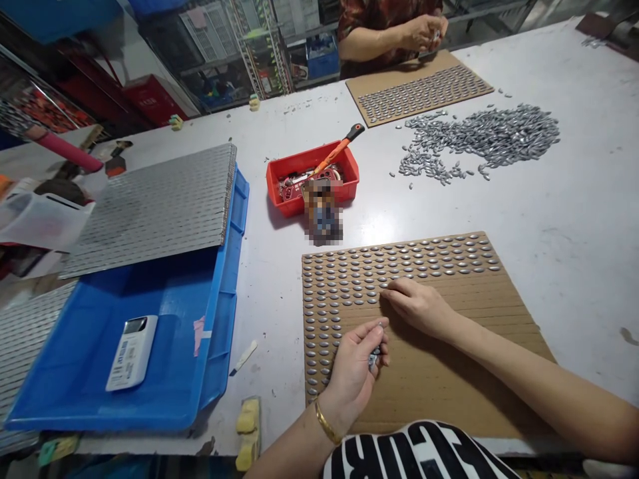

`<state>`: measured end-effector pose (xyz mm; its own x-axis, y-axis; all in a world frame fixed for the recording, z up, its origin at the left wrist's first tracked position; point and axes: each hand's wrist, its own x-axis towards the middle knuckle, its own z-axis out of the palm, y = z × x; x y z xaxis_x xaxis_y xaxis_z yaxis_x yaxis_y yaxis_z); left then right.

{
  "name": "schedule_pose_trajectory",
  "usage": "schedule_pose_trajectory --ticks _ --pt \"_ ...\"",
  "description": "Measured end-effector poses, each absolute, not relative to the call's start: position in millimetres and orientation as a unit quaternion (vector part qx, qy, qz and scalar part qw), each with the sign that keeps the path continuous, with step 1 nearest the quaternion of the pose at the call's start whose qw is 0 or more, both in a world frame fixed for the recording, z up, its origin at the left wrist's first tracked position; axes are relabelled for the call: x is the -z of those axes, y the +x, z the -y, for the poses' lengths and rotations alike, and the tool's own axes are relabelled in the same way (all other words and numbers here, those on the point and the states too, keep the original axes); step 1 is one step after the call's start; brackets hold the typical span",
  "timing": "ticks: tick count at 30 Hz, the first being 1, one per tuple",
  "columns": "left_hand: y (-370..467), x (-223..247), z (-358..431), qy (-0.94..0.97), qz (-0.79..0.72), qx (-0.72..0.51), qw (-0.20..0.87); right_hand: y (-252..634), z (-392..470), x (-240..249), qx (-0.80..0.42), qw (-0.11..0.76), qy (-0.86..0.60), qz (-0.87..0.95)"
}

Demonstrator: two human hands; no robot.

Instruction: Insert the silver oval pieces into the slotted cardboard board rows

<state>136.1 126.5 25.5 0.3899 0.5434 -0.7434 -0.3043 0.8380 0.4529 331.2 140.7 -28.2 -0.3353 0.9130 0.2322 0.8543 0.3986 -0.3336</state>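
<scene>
A brown cardboard sheet (439, 372) lies in front of me, with rows of small silver-grey pointed-oval pieces (349, 268) along its far and left parts. My left hand (357, 359) is curled over the sheet around several loose oval pieces (373, 358), partly hidden by the fingers. Just to its right, my right hand (417, 305) has its fingertips pinched together at the end of one row, touching the sheet. Whatever sits under those fingertips is hidden.
Beyond the sheet lie a red bin (284, 207) with an orange-handled tool (332, 156) and a heap of oval pieces (504, 136). A blue crate (219, 339) stands left, partly under a piece-covered sheet (154, 206). Across the table a person (389, 40) works at another cardboard sheet (372, 86).
</scene>
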Motion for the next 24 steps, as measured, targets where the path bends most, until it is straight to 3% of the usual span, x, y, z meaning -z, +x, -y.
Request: schedule_pose_trajectory --ticks 4,8,11,17,24 --pt "135 -21 -128 0.147 -0.482 -0.265 0.822 331 -141 20 -0.144 0.234 -0.545 0.793" --pt "135 -18 -129 0.168 -0.485 -0.269 0.815 327 -132 -5 -0.293 0.329 -0.521 0.731" --pt "138 -18 -129 0.171 -0.484 -0.265 0.816 319 -122 -20 -0.369 0.352 -0.482 0.712" --pt "143 -17 -124 0.18 -0.469 -0.275 0.819 306 -103 -15 -0.287 0.354 -0.53 0.715" --pt "149 -24 -123 0.205 -0.463 -0.244 0.827 308 -93 -6 -0.242 0.28 -0.563 0.739"
